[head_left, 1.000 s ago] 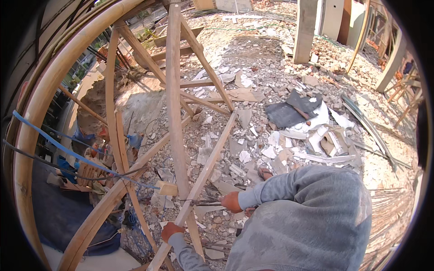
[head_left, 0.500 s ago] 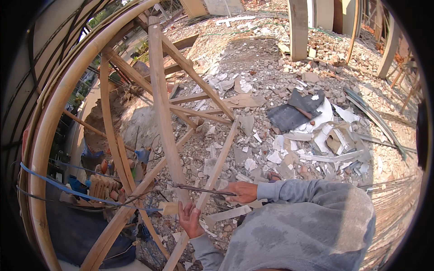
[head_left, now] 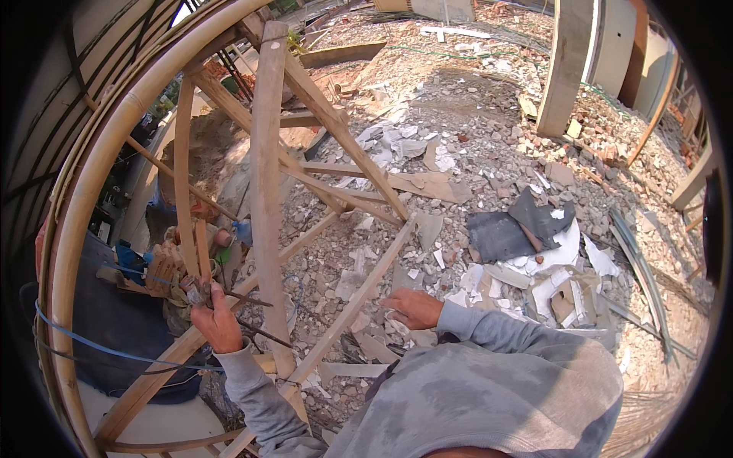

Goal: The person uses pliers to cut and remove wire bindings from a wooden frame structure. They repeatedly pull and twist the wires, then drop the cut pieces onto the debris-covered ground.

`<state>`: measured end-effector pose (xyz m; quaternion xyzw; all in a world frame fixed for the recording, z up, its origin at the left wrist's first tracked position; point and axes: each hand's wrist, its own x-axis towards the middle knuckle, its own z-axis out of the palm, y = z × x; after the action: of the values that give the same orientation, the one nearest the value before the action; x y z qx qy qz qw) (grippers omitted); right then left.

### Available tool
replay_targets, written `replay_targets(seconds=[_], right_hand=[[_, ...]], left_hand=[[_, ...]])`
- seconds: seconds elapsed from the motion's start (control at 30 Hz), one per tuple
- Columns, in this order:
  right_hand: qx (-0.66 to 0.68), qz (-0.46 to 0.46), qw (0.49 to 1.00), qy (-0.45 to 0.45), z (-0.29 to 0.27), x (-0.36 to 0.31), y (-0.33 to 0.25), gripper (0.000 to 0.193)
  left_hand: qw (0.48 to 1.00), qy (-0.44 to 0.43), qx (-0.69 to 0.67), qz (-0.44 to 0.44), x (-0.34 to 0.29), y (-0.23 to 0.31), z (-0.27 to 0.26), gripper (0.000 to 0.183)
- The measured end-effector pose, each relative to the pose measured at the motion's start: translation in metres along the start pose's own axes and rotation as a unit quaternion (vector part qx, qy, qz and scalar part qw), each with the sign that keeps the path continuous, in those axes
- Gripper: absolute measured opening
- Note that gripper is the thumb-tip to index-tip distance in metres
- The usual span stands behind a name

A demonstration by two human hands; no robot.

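My left hand (head_left: 216, 319) is closed on a dark metal tool with two thin rods (head_left: 263, 333), which spread apart to the right of the fingers; its exact kind is unclear. The hand is beside the wooden frame, above a slanting timber (head_left: 172, 359). An upright timber post (head_left: 267, 191) rises just right of it, and the lower rod crosses in front of the post's foot. Over the rubble, my right hand (head_left: 416, 308) has loosely bent fingers and no visible object in them. A diagonal wooden brace (head_left: 355, 301) runs just left of that hand.
A curved bamboo pole (head_left: 103, 175) and a blue strap (head_left: 114, 343) bound the left side. Broken rubble (head_left: 489, 107) covers the ground. Dark sheets (head_left: 500, 235), white fragments (head_left: 563, 248) and long strips (head_left: 641, 267) lie to the right; a concrete post (head_left: 561, 69) stands behind.
The dark tool has passed from my right hand to my left, its two rods now spread. My left hand has moved left and up; my right hand has shifted slightly right and up.
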<state>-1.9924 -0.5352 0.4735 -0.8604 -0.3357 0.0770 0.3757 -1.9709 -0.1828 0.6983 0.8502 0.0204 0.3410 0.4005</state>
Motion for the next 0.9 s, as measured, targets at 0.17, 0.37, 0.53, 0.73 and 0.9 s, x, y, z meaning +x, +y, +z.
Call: replay_targets(seconds=[0.17, 0.37, 0.53, 0.73, 0.9], right_hand=[[-0.045, 0.144, 0.988, 0.016, -0.040, -0.069, 0.085, 0.038], [0.156, 0.190, 0.961, 0.128, -0.072, -0.069, 0.105, 0.040], [0.040, 0.126, 0.981, 0.143, -0.084, -0.031, 0.108, 0.035], [-0.012, 0.200, 0.978, 0.065, -0.093, -0.022, 0.148, 0.034], [-0.021, 0.221, 0.973, 0.062, -0.104, 0.011, 0.192, 0.034]], left_hand=[[0.972, 0.168, -0.096, -0.136, 0.010, 0.027, 0.010, 0.038], [0.986, -0.032, -0.156, -0.049, -0.063, 0.089, 0.092, 0.045], [0.990, -0.049, 0.003, 0.132, -0.053, 0.056, 0.206, 0.054], [0.954, -0.024, -0.102, 0.280, -0.075, 0.015, 0.284, 0.066], [0.923, -0.082, -0.093, 0.365, -0.074, -0.031, 0.349, 0.060]])
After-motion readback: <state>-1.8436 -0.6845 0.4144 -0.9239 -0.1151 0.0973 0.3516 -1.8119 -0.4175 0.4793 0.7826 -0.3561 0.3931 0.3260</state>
